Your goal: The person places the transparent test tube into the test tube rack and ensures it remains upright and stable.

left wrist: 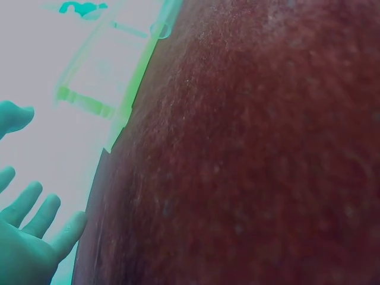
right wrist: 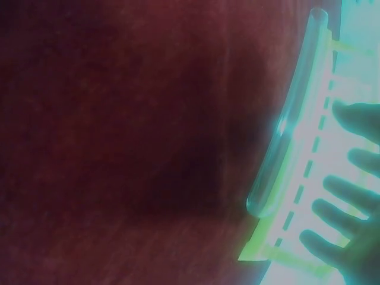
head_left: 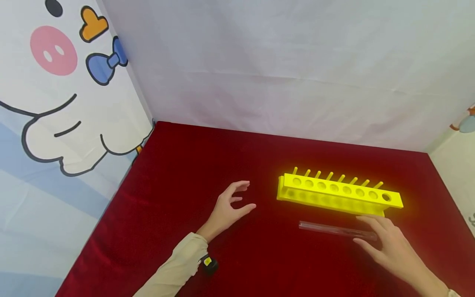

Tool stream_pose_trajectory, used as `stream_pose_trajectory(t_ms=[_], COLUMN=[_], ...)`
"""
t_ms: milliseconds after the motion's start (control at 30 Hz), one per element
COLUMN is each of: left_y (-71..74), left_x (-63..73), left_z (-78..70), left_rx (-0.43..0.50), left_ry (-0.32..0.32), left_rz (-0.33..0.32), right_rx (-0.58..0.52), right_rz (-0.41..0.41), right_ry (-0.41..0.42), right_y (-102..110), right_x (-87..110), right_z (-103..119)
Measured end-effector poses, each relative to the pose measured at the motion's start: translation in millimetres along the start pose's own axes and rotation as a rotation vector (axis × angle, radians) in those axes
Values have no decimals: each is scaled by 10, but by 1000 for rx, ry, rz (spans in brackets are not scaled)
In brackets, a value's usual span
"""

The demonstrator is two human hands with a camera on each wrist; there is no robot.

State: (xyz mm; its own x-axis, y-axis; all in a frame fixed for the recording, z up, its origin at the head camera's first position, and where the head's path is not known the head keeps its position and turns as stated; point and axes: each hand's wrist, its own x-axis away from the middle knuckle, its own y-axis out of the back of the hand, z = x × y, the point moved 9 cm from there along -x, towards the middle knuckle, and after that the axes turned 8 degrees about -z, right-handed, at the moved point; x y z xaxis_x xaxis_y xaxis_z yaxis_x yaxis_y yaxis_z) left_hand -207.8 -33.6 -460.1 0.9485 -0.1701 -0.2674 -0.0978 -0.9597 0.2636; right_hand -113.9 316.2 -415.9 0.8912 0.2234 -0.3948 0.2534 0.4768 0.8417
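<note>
A clear glass test tube (head_left: 334,229) lies on the red cloth, in front of a yellow test tube rack (head_left: 341,194). Over the tube's right end hovers my right hand (head_left: 393,247), thumb and fingers apart, holding nothing. The right wrist view shows the same tube (right wrist: 288,119) lying along the rack's (right wrist: 258,237) near side, apart from the spread fingers (right wrist: 338,190). To the left of the rack, my left hand (head_left: 228,210) is held with fingers loosely bent and nothing in it. Its fingers (left wrist: 41,217) also show spread in the left wrist view.
The rack has a row of several round holes and upright pegs behind them. Red cloth (head_left: 208,165) covers the table. A white sheet (head_left: 278,70) hangs behind it, and a cartoon-printed curtain (head_left: 74,123) hangs on the left. A dark wrist strap (head_left: 209,264) sits at my left sleeve.
</note>
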Motion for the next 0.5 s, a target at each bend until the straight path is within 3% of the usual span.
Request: stream_pose_trajectory(t_ms=[267,500], left_y=[-88,-152], left_x=[-26,-74], left_z=[-353,-383], left_rx=[52,75], left_ry=[-4,-2], left_rz=[41,65], right_rx=[27,26], right_rz=[-12,0], right_ry=[107,141], right_y=[-69,-161], right_x=[-96,-135], right_z=[127,185])
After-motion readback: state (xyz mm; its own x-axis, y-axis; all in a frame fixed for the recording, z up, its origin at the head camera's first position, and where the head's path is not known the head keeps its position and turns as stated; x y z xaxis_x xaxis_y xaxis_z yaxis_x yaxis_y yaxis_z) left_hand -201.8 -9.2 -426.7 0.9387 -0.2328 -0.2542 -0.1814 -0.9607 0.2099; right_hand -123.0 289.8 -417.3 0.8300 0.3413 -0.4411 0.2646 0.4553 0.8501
